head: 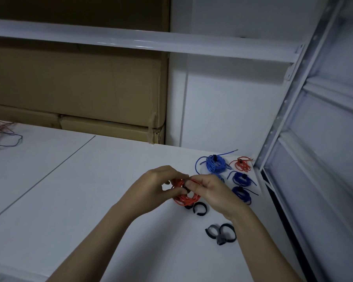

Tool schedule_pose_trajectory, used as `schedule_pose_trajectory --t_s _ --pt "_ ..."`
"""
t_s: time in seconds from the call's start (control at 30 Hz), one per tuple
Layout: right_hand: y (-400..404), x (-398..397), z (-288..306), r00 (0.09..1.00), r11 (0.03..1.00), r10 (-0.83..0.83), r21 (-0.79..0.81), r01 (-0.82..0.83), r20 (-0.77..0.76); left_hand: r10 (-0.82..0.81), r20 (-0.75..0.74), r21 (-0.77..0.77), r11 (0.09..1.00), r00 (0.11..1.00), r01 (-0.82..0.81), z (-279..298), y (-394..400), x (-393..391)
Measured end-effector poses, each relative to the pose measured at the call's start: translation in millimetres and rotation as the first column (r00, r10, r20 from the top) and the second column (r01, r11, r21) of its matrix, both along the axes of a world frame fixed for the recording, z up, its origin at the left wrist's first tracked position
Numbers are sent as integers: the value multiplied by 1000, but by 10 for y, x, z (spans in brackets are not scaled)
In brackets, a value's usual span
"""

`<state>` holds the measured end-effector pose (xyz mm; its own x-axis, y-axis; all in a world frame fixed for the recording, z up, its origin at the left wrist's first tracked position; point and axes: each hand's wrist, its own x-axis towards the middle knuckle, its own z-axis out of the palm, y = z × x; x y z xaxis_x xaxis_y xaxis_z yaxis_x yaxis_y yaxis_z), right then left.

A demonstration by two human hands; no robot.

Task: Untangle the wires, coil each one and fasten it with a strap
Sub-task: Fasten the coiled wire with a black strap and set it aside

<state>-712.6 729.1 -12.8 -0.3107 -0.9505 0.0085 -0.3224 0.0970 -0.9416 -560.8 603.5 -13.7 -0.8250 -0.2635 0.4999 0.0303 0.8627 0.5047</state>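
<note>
A red wire coil (184, 199) is held just above the white table (69, 200) between both hands. My left hand (157, 187) grips its left side. On the coil's right, my right hand (210, 192) pinches the wire and a dark strap at the coil's middle. Bundled coils lie at the back right: a large blue coil (215, 164), a small red coil (242, 164) and two dark blue coils (240, 178) (242, 193). Loose black straps lie near my right wrist: one curled strap (200, 209) and a cluster of straps (221, 234).
A tangle of red and purple wires (0, 132) lies at the table's far left edge. Cardboard boxes (75, 88) stand behind the table under a white shelf beam (130, 40). A white metal rack (314, 139) closes off the right side.
</note>
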Motion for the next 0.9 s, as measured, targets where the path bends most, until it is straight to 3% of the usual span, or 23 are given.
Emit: schedule_pose_trajectory --t_s 0.1,0.2,0.3,0.4,0.5,0.57,0.67,0.73,0.8,0.87,0.9 --pt "-3 -1 -24 999 1000 -7 24 6 34 -72 62 137 989 995 63 42 -11 5" --pt "-12 12 -44 995 998 20 65 -27 100 -98 129 117 990 987 83 72 -20 4" --pt "-22 49 -50 990 997 14 67 -24 140 -31 150 -32 999 988 36 34 -32 6" --pt "-25 65 -61 995 999 -15 44 11 94 54 71 -225 974 996 -37 17 -10 24" --pt "-20 75 -76 1000 1000 -12 29 12 17 60 -10 -295 954 998 -61 7 10 31" --pt "-16 83 -75 1000 1000 -12 8 12 1 57 -53 -208 976 997 -67 -12 -1 36" --pt "-20 100 -79 999 1000 1 -28 -2 -43 -8 -86 120 993 996 18 -14 4 35" --pt "-20 118 -80 994 998 1 -61 -8 -111 19 -104 406 914 994 25 -6 26 13" --pt "-20 138 -78 979 994 -14 -106 -8 -203 48 -110 628 778 993 32 -15 53 -14" --pt "-26 132 -97 939 994 -33 -112 -6 -342 67 -100 723 691 993 26 -23 90 -33" --pt "-23 131 -103 917 995 -33 -101 -8 -398 74 -82 715 699 994 7 -26 109 -38"
